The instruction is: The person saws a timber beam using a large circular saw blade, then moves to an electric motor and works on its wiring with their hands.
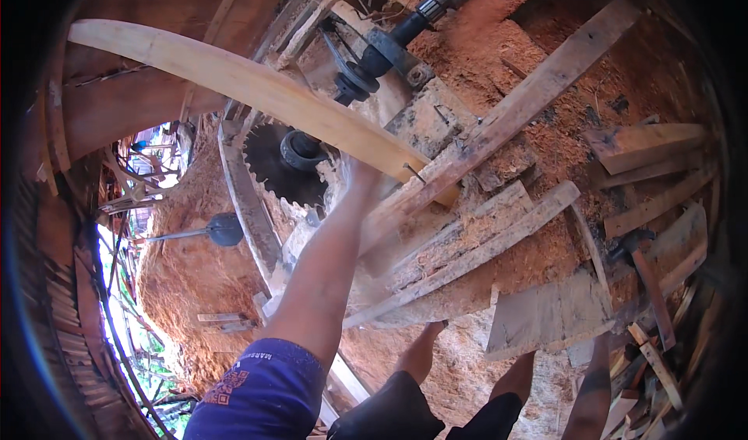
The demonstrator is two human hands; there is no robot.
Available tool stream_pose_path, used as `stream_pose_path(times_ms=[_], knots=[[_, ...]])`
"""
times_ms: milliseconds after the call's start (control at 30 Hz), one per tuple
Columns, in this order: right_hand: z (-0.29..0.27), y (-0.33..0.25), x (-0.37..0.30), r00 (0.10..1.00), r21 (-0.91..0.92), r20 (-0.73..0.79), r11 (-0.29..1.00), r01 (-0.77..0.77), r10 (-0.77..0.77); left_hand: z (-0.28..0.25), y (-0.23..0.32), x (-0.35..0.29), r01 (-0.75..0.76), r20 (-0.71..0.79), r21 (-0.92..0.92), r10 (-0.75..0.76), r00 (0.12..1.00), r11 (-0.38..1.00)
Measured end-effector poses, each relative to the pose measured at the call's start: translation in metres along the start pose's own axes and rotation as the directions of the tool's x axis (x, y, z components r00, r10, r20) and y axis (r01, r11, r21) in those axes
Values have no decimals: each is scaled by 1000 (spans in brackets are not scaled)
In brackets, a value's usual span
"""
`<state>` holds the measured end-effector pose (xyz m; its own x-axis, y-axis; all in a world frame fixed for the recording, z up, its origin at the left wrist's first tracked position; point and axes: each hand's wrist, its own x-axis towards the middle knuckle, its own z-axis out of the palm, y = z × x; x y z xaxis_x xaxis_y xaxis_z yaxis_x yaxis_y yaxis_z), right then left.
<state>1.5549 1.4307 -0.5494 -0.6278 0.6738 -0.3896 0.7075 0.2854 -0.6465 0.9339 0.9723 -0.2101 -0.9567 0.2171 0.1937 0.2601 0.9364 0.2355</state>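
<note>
A long, pale wooden plank [234, 78] crosses from the upper left to the middle, above a toothed circular saw blade [273, 163]. My left hand [360, 166] meets the plank's lower edge just right of the blade and grips it, with its fingers mostly hidden behind the wood. The plank's right end meets a rough wooden beam [545, 70] with a nail [414, 173] sticking up. At the lower right, my right forearm [594, 389] runs up to a wide greyish board [549, 315]. That board hides my right hand, so its grip cannot be seen.
A shaft with pulleys and a drill chuck [431, 8] lies beyond the plank. Reddish sawdust [475, 31] is heaped around the machine. A hammer [650, 284] and several wood offcuts [647, 146] lie at the right. A dark rounded object on a rod [224, 229] is at the left.
</note>
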Motion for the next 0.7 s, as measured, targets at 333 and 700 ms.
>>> stream_pose_path(times_ms=[333,700], knots=[[-23,-90,-13,997,-179,65,983,-35,47,24,-22,21,100,28,58,-102,994,993],[-67,-457,-6,743,-309,669,916,255,19,35,-40,-1,256,110,43,-260,959,966]])
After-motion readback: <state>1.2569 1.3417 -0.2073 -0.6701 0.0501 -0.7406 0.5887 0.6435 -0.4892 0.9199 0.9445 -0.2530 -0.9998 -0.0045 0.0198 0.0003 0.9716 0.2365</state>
